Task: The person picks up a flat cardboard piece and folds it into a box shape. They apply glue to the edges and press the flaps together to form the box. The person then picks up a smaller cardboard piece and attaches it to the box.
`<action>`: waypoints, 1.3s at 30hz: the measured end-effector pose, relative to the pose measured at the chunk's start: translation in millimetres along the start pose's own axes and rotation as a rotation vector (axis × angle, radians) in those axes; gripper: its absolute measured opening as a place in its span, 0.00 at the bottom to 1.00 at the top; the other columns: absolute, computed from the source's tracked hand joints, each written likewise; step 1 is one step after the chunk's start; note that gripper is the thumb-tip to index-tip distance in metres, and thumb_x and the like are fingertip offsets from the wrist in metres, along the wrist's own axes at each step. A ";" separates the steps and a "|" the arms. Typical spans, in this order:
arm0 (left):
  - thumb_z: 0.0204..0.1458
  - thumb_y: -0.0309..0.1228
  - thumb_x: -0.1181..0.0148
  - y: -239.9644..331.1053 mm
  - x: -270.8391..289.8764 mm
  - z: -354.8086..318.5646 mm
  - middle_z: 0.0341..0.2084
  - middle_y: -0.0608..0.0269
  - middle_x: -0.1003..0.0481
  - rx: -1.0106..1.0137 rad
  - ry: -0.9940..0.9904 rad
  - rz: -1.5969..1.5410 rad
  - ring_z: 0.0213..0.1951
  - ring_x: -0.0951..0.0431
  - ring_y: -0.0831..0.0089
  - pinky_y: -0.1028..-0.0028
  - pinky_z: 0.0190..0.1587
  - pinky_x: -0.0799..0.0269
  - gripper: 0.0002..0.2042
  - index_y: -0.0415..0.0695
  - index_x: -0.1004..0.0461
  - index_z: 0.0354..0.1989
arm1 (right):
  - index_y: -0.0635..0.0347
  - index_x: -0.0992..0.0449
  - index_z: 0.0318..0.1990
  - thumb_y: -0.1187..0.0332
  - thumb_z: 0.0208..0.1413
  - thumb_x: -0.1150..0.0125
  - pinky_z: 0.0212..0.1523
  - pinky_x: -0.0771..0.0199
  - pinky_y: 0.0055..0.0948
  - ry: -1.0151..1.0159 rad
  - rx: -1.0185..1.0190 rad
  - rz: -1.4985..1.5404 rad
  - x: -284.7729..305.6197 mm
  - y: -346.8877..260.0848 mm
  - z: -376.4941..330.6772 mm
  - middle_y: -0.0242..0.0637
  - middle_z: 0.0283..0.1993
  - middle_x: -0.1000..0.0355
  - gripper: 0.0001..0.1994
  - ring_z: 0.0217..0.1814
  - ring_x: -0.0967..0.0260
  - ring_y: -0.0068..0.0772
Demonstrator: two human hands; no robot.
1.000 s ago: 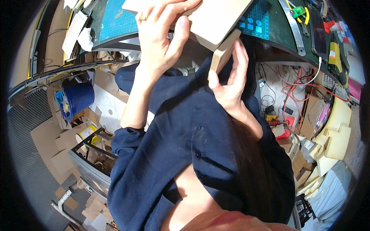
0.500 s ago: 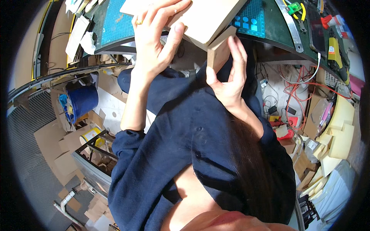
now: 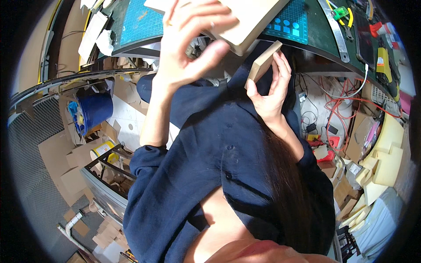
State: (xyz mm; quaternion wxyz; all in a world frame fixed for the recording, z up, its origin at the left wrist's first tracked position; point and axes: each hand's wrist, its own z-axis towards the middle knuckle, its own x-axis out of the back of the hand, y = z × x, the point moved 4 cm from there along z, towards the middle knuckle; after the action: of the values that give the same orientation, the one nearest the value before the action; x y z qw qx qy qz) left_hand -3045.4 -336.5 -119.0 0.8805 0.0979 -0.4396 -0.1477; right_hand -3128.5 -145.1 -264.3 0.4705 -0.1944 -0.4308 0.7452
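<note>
A pale wooden board (image 3: 256,19) with rounded corners lies at the table's near edge, partly cut off by the top of the picture. My left hand (image 3: 188,52) is over its left side, fingers spread and a little blurred, with a ring on one finger; whether it touches the board I cannot tell. Below and right of the board's near corner, my right hand (image 3: 272,87) grips a small flat wooden block (image 3: 263,62) by its edges between thumb and fingers. The block is tilted and apart from the board.
Blue-green cutting mats (image 3: 291,22) cover part of the dark green table (image 3: 313,48). To the right lie a metal ruler (image 3: 332,28), yellow-handled pliers (image 3: 348,22) and a yellow-black tool (image 3: 383,65). Orange cables (image 3: 337,107) trail below. A blue bin (image 3: 95,109) stands at left.
My right hand has drawn the small block down and right, away from the board's corner. My left hand has lifted its fingers and shifted slightly right.
</note>
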 end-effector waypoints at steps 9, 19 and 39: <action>0.43 0.37 0.22 4.7 -13.5 -4.0 0.51 0.60 0.18 0.013 0.081 -0.013 0.60 0.24 0.65 0.57 0.70 0.43 0.21 0.46 0.17 0.47 | 0.67 0.39 0.70 0.67 0.48 0.26 0.72 0.41 0.47 -0.021 -0.075 0.084 -0.6 0.6 0.1 0.55 0.70 0.41 0.41 0.74 0.43 0.53; 0.44 0.45 0.23 -6.1 -12.9 -10.3 0.58 0.51 0.27 0.112 0.086 -0.097 0.64 0.33 0.56 0.56 0.69 0.48 0.35 0.43 0.26 0.60 | 0.62 0.27 0.65 0.65 0.46 0.33 0.69 0.36 0.44 -0.113 0.152 -0.130 41.0 -44.4 71.0 0.55 0.70 0.37 0.34 0.69 0.36 0.52; 0.34 0.55 0.19 -20.5 -10.4 -14.4 0.61 0.53 0.30 0.220 0.021 0.090 0.66 0.34 0.56 0.42 0.74 0.65 0.47 0.43 0.32 0.63 | 0.58 0.20 0.56 0.68 0.38 0.26 0.63 0.31 0.46 -0.691 0.458 -0.423 15.0 -93.1 165.4 0.60 0.64 0.32 0.31 0.62 0.31 0.61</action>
State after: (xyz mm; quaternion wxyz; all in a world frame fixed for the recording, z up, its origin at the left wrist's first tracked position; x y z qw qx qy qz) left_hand -3043.4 -351.5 -141.4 0.8746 0.1758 -0.4481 -0.0578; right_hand -3201.0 -190.7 -94.2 0.4718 0.2662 -0.4168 0.7300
